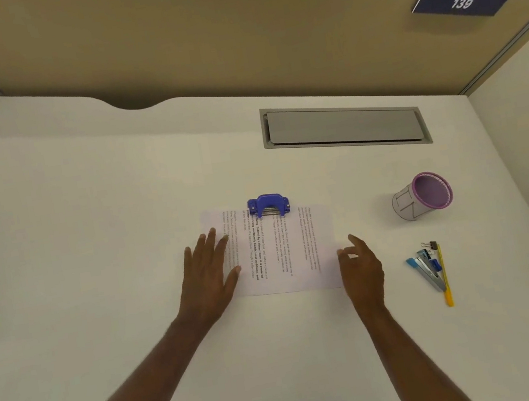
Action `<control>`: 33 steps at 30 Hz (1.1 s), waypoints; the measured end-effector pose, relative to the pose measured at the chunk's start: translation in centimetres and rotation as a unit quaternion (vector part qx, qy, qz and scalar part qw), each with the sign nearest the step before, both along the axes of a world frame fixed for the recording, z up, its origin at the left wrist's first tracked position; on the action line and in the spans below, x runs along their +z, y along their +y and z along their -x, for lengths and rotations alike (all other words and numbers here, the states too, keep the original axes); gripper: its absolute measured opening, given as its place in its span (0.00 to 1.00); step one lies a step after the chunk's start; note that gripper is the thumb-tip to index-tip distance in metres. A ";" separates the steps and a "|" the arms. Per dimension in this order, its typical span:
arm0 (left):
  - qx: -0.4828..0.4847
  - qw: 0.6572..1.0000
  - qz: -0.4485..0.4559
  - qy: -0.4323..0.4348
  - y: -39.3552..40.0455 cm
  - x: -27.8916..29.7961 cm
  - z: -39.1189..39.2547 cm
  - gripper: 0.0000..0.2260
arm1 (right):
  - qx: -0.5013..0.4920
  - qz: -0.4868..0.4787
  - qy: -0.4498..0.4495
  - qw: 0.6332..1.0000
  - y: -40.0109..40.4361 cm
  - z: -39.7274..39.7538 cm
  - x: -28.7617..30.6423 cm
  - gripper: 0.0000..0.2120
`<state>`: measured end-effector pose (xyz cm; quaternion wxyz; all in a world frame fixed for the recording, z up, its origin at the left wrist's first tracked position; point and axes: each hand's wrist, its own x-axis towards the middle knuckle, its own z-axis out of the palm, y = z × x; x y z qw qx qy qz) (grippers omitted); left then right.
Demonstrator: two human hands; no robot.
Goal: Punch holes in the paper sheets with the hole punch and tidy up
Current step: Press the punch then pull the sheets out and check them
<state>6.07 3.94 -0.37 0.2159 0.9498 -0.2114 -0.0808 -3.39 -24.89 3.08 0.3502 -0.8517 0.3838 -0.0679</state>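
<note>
paper: thin printed white sheets [278, 253], floppy, slid easily on tabletop [119, 204]
left hand [211, 277]: fingers spread, flat on sheet
right hand [361, 263]: fingers loosely curled at sheet's edge, holding nothing
punch: small blue metal hole punch [269, 205], probably stiff, needed a firm press on top

White desk [88, 226] with grey recessed hatch [345, 128]

Paper sheets [284, 252] between the fingers [214, 242], blue hole punch [269, 205] on their far edge; right of the fingers: tipped purple-rimmed pen cup [422, 196], stapler [426, 270], binder clip [429, 245], yellow pen [445, 279].

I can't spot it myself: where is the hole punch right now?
In the head view the blue hole punch sits mid-desk on the far edge of the paper sheets, beyond both hands and left of the purple pen cup.
</note>
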 end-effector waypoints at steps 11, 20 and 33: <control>-0.014 0.995 -0.103 0.008 -2.7 -2.0 -0.7 0.41 | -0.111 -0.168 0.077 0.976 -0.3 -3.1 1.6 0.16; -0.016 0.995 -0.102 -0.017 -2.6 -3.3 -0.5 0.39 | -0.183 -0.264 0.069 0.944 -1.4 -4.0 1.6 0.15; -0.017 0.995 -0.091 -0.022 -2.6 -3.8 -0.5 0.38 | -0.054 -0.107 0.112 0.987 -0.7 -4.0 0.9 0.16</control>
